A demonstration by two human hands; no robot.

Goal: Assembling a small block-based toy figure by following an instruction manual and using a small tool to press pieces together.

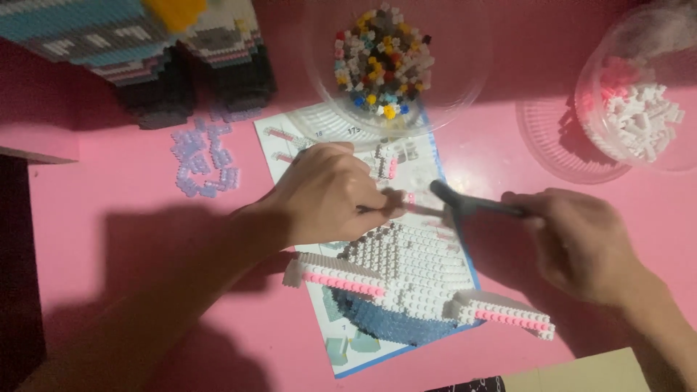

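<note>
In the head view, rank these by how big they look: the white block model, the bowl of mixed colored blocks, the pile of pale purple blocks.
1. White block model
2. Bowl of mixed colored blocks, partly cut off at the top edge
3. Pile of pale purple blocks

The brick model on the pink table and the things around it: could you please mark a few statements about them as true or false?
1. The white, pink and blue brick model sits on an instruction sheet. True.
2. The right hand holds a dark tool. True.
3. The left hand lies flat on the table, away from the model. False: it is raised over the model's top, fingertips pinched.
4. The bowl of mixed coloured bricks is empty. False: it holds many pieces.
5. The bowl of white bricks stands at the far right. True.
</note>
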